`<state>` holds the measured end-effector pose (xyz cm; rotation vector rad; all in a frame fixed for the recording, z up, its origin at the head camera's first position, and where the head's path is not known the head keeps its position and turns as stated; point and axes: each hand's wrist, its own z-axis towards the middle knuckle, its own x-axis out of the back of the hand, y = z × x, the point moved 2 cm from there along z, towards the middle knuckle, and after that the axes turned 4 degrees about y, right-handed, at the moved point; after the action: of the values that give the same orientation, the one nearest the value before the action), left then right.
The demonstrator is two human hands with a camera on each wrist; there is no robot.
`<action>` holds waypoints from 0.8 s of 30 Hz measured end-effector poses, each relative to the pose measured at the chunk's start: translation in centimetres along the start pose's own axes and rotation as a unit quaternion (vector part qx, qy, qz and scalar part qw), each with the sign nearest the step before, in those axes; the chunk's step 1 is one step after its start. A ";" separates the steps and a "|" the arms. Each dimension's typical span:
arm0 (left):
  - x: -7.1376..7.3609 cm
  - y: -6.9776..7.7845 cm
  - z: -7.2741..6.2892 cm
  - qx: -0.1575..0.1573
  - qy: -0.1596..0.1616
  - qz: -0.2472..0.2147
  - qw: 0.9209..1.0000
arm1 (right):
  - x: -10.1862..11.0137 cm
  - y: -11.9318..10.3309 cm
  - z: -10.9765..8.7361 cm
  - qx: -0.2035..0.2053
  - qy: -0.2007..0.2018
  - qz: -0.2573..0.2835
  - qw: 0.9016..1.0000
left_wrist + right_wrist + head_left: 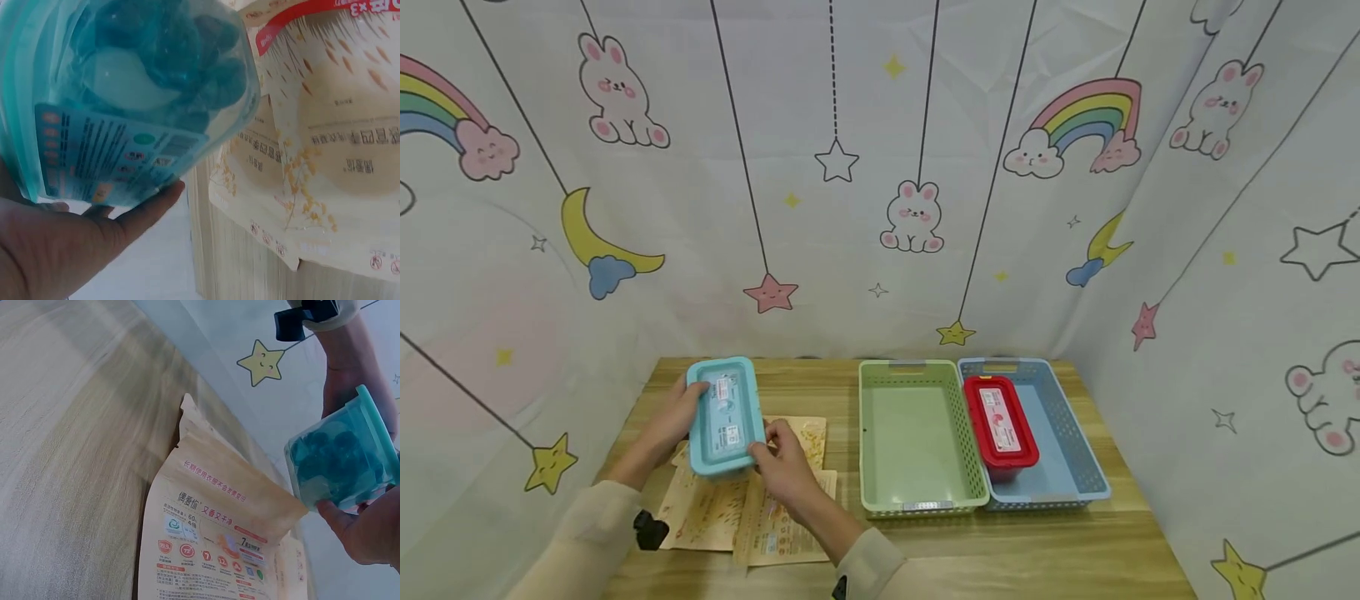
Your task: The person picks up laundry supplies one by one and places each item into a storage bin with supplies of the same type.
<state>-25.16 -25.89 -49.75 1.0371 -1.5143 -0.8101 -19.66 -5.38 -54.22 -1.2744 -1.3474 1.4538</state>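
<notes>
A clear plastic box with a turquoise lid (pixel 727 421) is held up over the left part of the table. My left hand (pixel 673 417) grips its left side, thumb on the lid's edge. At the box's lower right corner, my right hand (pixel 786 467) pinches the rim. Through the clear wall of the box (pixel 156 69) in the left wrist view, rounded blue-green pieces show; a printed label covers one side. Beneath the box lie several beige printed paper pouches (pixel 707 508), partly hidden by it and by my hands.
A green plastic basket (pixel 917 437) stands right of my hands on the wooden table (pixel 1015 554). Beside it is a blue basket (pixel 1071 437), with a red-lidded box (pixel 1011 442) leaning inside at its left wall. Patterned cloth (pixel 850 250) hangs behind and along both sides.
</notes>
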 end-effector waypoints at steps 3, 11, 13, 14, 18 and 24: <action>-0.4 0.2 0.1 0.006 0.016 0.006 1.000 | 0.1 0.1 -0.1 0.006 -0.008 -0.004 1.000; -1.2 0.6 0.7 0.006 0.021 -0.040 0.999 | 0.4 -0.2 -0.1 0.031 0.000 -0.009 0.999; -1.5 0.6 0.8 0.007 0.019 -0.059 0.998 | 0.5 -0.3 -0.1 0.037 0.010 -0.013 0.999; -1.6 0.7 0.8 0.006 0.017 -0.065 0.998 | 0.6 -0.4 -0.1 0.037 0.015 -0.013 0.999; -2.1 1.0 1.0 0.001 0.016 -0.075 0.997 | 0.8 -0.5 0.1 0.043 0.023 -0.012 0.999; -2.6 1.9 1.4 -0.012 0.029 -0.070 0.997 | 1.4 -0.8 0.4 0.061 0.026 -0.027 0.997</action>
<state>-26.74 -22.84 -49.31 1.1482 -1.3914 -0.8865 -20.42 -4.01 -53.66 -1.1820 -1.2308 1.4338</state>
